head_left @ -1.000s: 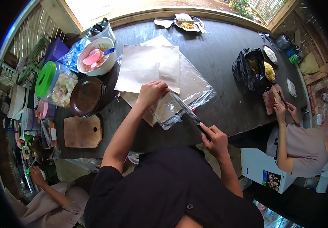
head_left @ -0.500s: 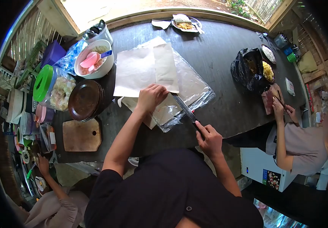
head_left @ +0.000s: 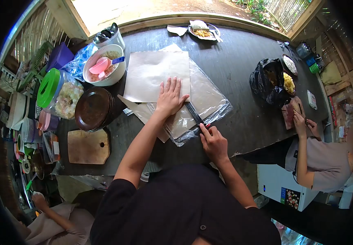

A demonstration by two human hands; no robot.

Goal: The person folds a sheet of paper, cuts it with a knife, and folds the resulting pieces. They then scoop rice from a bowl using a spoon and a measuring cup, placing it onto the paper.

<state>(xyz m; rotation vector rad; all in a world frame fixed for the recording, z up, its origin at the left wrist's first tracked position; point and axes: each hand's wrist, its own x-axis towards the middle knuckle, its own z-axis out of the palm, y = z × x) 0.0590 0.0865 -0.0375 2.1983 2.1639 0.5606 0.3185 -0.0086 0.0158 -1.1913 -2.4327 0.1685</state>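
My left hand (head_left: 170,96) lies flat with fingers stretched on a sheet of brown wrapping paper (head_left: 152,67), near its lower right corner. In my right hand (head_left: 214,143) is the handle of a knife with a dark, patterned blade (head_left: 194,113). Its blade points up and left, and the tip end is hidden under the sheet's lower edge. Beneath lies a stack of paper in clear plastic (head_left: 209,96). A narrower paper piece (head_left: 143,114) sticks out at the lower left of the stack.
Left of the paper stand a white bowl (head_left: 117,77) with a pink scoop, stacked brown plates (head_left: 92,108), a green-lidded jar (head_left: 49,87) and a cutting board (head_left: 88,147). A plate of food (head_left: 203,32) sits at the back. Co-workers are at right (head_left: 323,159) and lower left (head_left: 58,222); a black bag (head_left: 266,79) stands right.
My left hand has gone from gripping the sheet's lower edge to lying flat on it. The sheet's right part now looks smooth. My right hand and the knife have shifted left.
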